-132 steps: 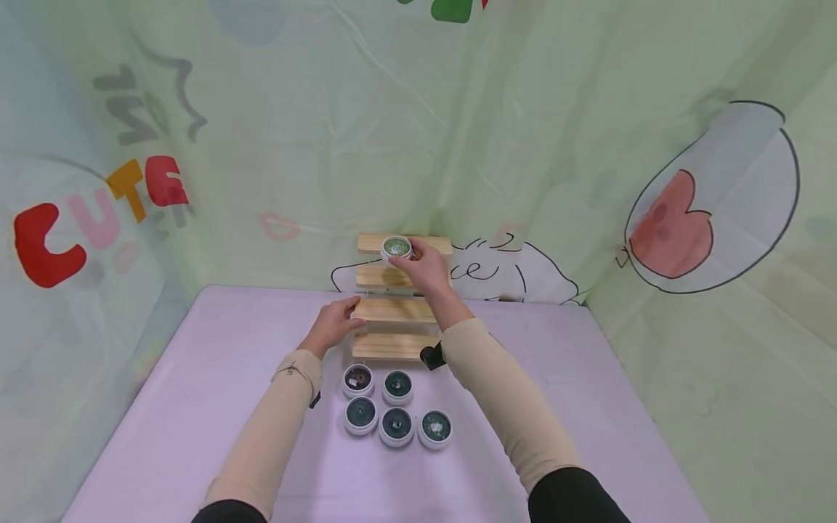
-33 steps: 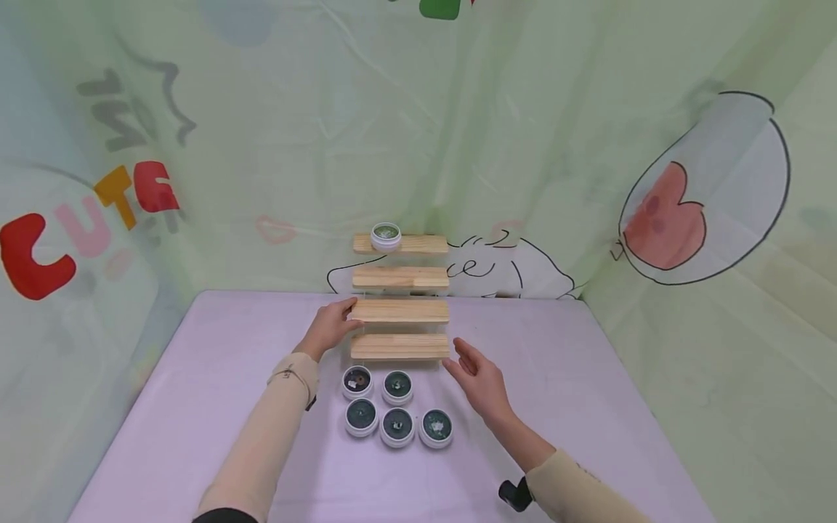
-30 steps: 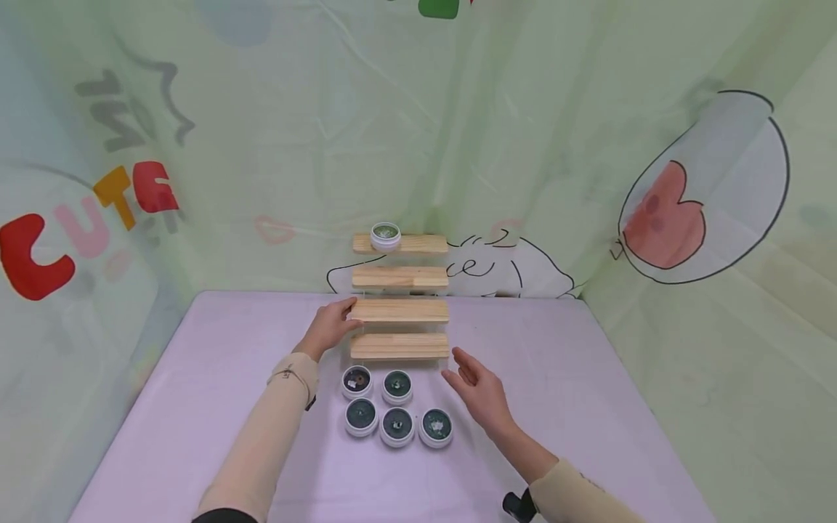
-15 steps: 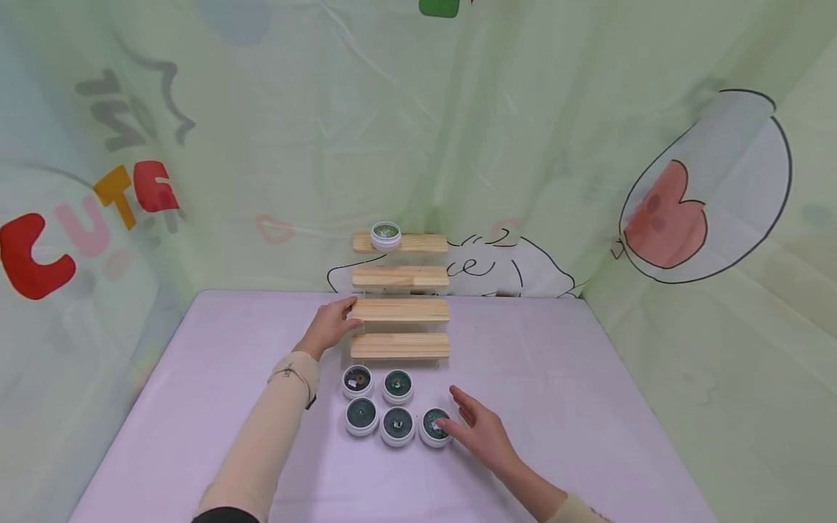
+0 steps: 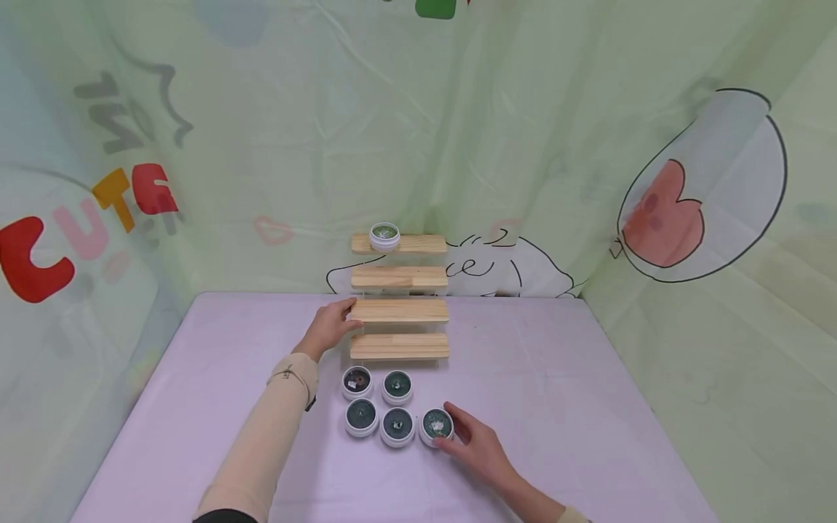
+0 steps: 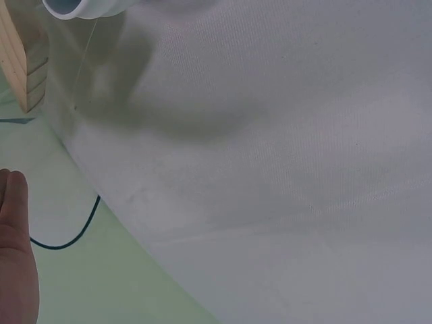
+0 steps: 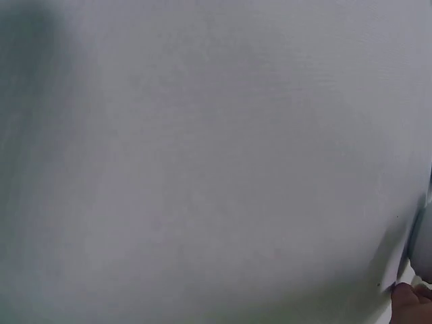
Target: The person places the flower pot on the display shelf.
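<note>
A tiered wooden display stand [image 5: 400,311] with several pale planks stands at the back of the table. My left hand [image 5: 325,327] holds the left end of its second plank from the front, thumb below and fingers behind. On the top plank, towards the left, sits a small round white jar with a green top [image 5: 384,237]. My right hand [image 5: 480,449] grips the rightmost dark-green-topped white jar [image 5: 437,426] on the table, thumb in front and a finger behind. In the right wrist view only fingertips [image 7: 408,304] show beside a white jar edge [image 7: 422,246].
Several more dark-topped white jars [image 5: 397,425] stand in two rows in front of the stand, close beside the gripped one. A lilac cloth covers the table [image 5: 549,363]. A pale green printed curtain [image 5: 294,145] hangs behind and at both sides.
My right hand has set the green-topped jar on the top plank, withdrawn, and come down around the rightmost jar on the table. My left hand stays at the stand.
</note>
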### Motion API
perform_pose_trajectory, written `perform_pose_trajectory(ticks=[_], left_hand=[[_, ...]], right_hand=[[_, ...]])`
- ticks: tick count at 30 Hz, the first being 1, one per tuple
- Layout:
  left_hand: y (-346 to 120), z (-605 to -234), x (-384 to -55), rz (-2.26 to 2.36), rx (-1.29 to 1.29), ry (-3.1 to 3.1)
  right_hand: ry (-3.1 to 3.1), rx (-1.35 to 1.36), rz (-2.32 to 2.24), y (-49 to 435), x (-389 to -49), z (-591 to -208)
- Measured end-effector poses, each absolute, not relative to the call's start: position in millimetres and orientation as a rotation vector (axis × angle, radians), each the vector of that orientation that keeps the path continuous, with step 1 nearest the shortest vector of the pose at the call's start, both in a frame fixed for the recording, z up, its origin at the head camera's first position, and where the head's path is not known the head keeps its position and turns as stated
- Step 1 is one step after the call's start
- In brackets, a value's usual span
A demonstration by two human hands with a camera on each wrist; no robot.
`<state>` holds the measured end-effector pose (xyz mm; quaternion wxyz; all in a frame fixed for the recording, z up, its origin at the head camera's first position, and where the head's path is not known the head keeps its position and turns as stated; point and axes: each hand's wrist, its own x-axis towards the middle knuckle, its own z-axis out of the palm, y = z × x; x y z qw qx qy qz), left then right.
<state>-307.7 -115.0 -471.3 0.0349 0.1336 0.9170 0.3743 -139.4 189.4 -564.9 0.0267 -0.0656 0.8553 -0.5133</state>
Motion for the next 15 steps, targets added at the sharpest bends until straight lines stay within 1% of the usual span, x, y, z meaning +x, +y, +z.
perform_pose_trajectory(ticks=[5, 15], left_hand=[[-115.7, -474.0, -309.4, 1.172, 0.398, 2.803], [-114.9, -473.7, -309.5, 1.208, 0.381, 2.785]], right_hand=[[2.657, -0.225, -1.563, 186.6, -138.7, -567.0], [2.668, -0.137, -1.544, 182.9, -136.5, -569.2]])
